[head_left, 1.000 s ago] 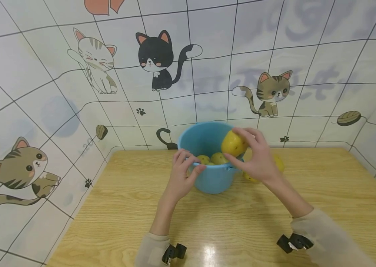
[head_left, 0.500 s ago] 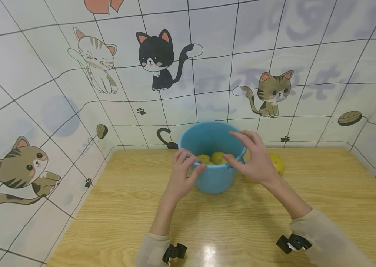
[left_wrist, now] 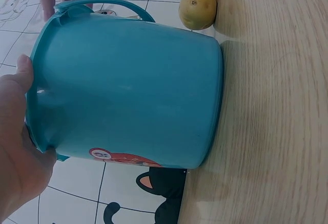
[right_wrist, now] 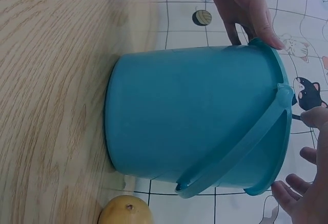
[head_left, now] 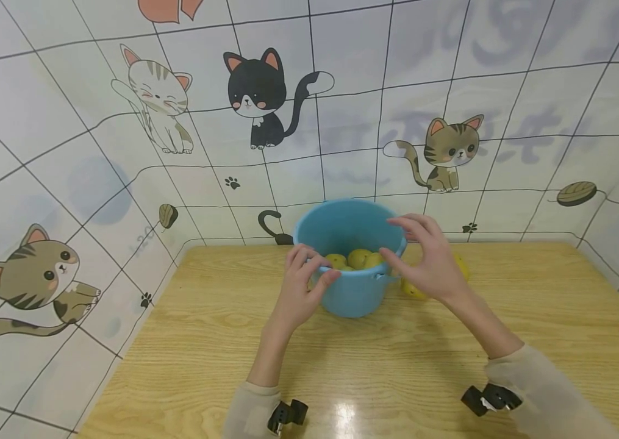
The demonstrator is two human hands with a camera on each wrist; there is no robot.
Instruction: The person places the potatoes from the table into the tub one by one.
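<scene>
A light blue bucket [head_left: 352, 296] stands upright on the table near the back wall, with several round yellow fruits [head_left: 360, 258] inside. My left hand [head_left: 300, 289] grips its left rim, fingers curled over the edge and the thumb at the near side. At the right rim is my right hand [head_left: 432, 259], fingers spread and loosely bent, with nothing held between them. Whether its fingertips touch the rim I cannot tell. Just right of the bucket, more yellow fruit [head_left: 415, 291] lies on the table, partly behind the right hand.
The bucket's handle [right_wrist: 241, 142] hangs down along its right side. A wood-grain table [head_left: 205, 366] meets a white wall [head_left: 342, 158] with cat drawings close behind the bucket. Another such wall [head_left: 29, 183] runs along the left.
The yellow fruit in my right hand has gone into the bucket, released there. That hand has then drawn back slightly right, fingers spread. My left hand stays on the rim.
</scene>
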